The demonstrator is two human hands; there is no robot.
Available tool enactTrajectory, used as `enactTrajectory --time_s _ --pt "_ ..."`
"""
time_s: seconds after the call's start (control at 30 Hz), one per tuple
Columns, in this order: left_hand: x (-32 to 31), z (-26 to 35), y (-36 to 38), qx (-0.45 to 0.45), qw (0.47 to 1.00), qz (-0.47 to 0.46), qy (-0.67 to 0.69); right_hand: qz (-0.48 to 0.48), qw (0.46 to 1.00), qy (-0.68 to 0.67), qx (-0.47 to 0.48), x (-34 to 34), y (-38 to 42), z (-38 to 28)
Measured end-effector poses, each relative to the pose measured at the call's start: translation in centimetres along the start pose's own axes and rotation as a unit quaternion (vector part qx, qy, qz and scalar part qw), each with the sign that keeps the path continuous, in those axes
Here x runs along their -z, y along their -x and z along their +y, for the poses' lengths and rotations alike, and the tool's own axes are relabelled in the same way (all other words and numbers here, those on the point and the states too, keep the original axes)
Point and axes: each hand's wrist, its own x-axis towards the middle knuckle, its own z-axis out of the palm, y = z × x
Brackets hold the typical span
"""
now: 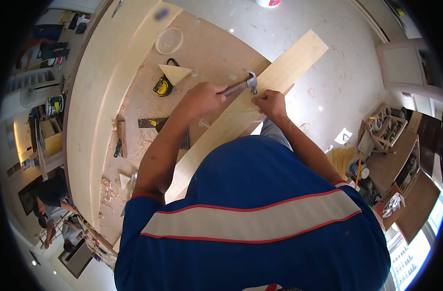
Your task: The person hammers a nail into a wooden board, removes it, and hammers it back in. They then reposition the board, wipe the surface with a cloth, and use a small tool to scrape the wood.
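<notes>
My left hand [209, 98] is wrapped round the handle of a claw hammer [238, 87]. The hammer's metal head is just above a long pale wooden board [293, 59], close to the fingers of my right hand [272, 104]. Those fingers are pinched together at the board's surface; what is between them is too small to make out. The board runs diagonally from the upper right down to my body, in front of my blue shirt. Below the hammer, a joint line crosses the wood.
On the brown work surface [207, 43] lie a yellow-black tape measure [163, 86], a triangular wood offcut [175, 73], a clear round lid [169, 40], a square-like tool [151, 123] and wood shavings. A long pale plank [102, 97] stands left. Tool boxes [388, 127] are right. People are at far left.
</notes>
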Motion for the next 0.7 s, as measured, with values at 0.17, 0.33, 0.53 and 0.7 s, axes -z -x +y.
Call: enactTrajectory --time_s 0.17,0.33,0.53,0.7 --pt "-2.9 -3.7 -1.2 -0.078 0.994 0.077 -0.029 0.002 1.0 0.004 -0.007 -0.2 -0.1 0.4" --pt "-0.3 -1.3 -0.5 0.018 0.998 -0.004 0.06 -0.002 1.0 0.013 0.021 -0.1 0.0 0.7" --pt "-1.9 -3.0 -1.3 -0.077 0.995 0.018 -0.063 -0.018 1.0 0.013 -0.002 0.2 0.3 -0.2" --pt "-1.8 -1.7 0.0 0.012 0.999 0.007 0.043 -0.028 0.998 -0.047 0.023 0.4 0.2 1.4"
